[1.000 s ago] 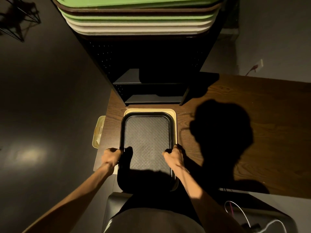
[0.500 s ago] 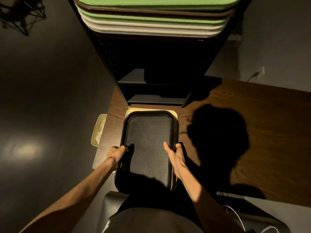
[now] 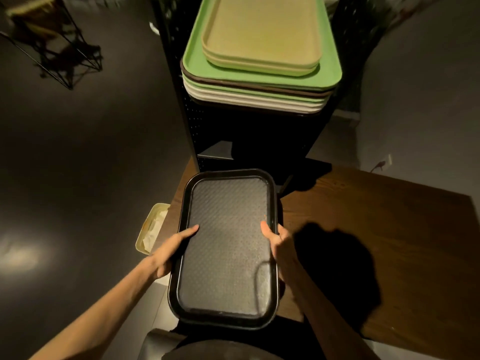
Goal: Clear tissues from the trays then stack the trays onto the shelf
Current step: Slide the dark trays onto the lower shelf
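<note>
tray stack (image 3: 259, 81) at twelve o'clock from left hand (image 3: 171, 249) and right hand (image 3: 281, 245), both gripping lengthwise black tray (image 3: 228, 245).

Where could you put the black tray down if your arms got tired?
The wooden table is bare to the right of the black tray, out to its far edge. The shelf top is crowded: beige trays on a green tray stack. Left of the left hand sits a bin with tissues. The right hand grips too.
</note>
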`<state>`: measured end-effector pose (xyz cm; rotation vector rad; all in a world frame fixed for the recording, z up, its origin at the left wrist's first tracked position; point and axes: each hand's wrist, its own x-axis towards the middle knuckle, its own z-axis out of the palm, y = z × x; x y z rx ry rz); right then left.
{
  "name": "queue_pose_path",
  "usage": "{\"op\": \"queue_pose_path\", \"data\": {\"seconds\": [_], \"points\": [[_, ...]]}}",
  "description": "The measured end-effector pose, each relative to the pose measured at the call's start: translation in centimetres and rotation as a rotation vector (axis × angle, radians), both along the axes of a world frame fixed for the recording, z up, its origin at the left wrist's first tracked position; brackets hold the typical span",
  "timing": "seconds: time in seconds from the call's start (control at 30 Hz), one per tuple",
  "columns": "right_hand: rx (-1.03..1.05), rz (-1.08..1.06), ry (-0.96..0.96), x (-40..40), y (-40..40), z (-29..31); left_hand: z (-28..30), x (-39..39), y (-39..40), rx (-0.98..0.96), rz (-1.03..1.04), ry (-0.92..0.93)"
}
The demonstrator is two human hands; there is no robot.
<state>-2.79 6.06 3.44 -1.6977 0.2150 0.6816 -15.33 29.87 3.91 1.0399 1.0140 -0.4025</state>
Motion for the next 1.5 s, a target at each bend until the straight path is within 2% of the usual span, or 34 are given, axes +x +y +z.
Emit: {"op": "queue_pose_path", "data": {"seconds": [0.1,0.23,0.3,0.4,0.53,0.67,0.8,0.9,0.93,1.0,1.03,1.07,1.1,1.13,1.17,1.2,1.23,1.27,1.3,1.37,1.43,1.47,1.5], "points": [[0.034,-0.051,0.023,1.7,-0.6,1.6,2.7,-0.6,0.7,-0.156,-0.012,-0.056],[0.017,-0.113,0.080,4.1,-1.0,1.5,4.9,-0.8,0.3,-0.256,-0.014,-0.124],[0.071,-0.140,0.114,5.7,-1.6,0.0,5.3,-0.4,-0.4,-0.221,-0.030,-0.177],[0.150,-0.089,0.217,6.0,-1.4,3.3,5.8,0.9,-0.7,-0.123,-0.009,-0.237],[0.321,-0.019,0.276,6.2,-0.9,4.0,6.7,2.7,-0.4,-0.027,0.014,-0.258],[0.311,-0.047,0.235,5.8,-0.7,3.0,7.5,4.4,0.1,0.038,0.035,-0.258],[0.244,-0.098,0.272,4.8,-0.4,2.0,7.0,6.3,0.8,-0.028,0.078,-0.220],[0.201,0.051,0.274,3.8,-1.7,1.6,6.1,7.8,1.7,-0.078,0.058,-0.205],[0.243,0.103,0.206,3.5,-2.0,2.0,5.9,8.3,2.1,-0.081,0.045,-0.208],[0.248,0.113,-0.159,3.5,-2.1,2.8,5.7,9.2,2.7,-0.059,0.014,-0.224],[0.087,0.227,-0.251,3.8,-1.7,3.4,5.8,9.4,3.0,-0.054,-0.006,-0.235],[-0.055,0.276,-0.511,3.9,-1.8,2.2,6.0,9.3,3.2,-0.058,-0.036,-0.238],[-0.203,0.320,-0.576,4.1,-1.9,1.0,6.2,8.9,3.5,-0.065,-0.089,-0.237],[-0.215,0.404,-0.417,4.0,-1.3,1.8,6.2,8.4,3.8,-0.073,-0.157,-0.227],[-0.198,0.483,-0.344,3.6,-0.8,1.9,6.1,7.7,4.3,-0.088,-0.224,-0.208],[-0.171,0.426,-0.285,3.6,-0.9,1.3,5.8,6.9,4.8,-0.117,-0.272,-0.186],[0.040,0.380,-0.062,3.5,-0.5,1.6,5.4,6.3,5.4,-0.153,-0.275,-0.177],[0.247,0.274,0.064,3.8,0.4,2.0,4.9,5.9,5.8,-0.177,-0.232,-0.179],[0.281,0.284,0.033,4.2,0.5,1.9,4.5,5.8,6.1,-0.177,-0.171,-0.184],[0.220,0.214,0.017,5.5,1.0,2.1,4.1,6.3,5.9,-0.113,-0.089,-0.206],[0.132,0.275,-0.360,5.9,-0.5,-0.2,4.4,7.1,5.4,-0.065,-0.057,-0.236],[0.170,0.202,-0.354,6.5,-0.6,-1.1,4.6,7.5,5.2,-0.066,-0.041,-0.244],[0.341,0.110,-0.016,6.6,-0.1,-0.7,4.9,7.7,5.1,-0.082,-0.023,-0.249]]}}
